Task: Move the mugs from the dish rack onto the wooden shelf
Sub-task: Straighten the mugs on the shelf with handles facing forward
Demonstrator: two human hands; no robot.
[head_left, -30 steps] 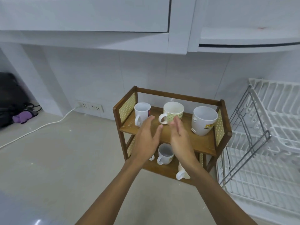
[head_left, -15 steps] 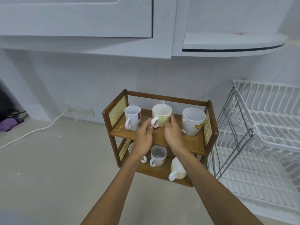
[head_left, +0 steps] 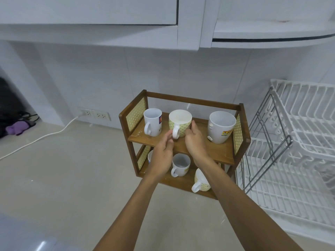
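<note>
both hands cup the yellow-patterned mug (head_left: 179,125) on the top tier of the wooden shelf (head_left: 183,152): left hand (head_left: 161,156) pinching its white loop handle, right hand (head_left: 195,142) against its rounded side. glossy white mugs (head_left: 153,121) flank it; white wire dish rack (head_left: 297,142) stands just right.

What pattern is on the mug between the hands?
The middle mug is pale yellow-green with small dots and a white handle; head view.
</note>
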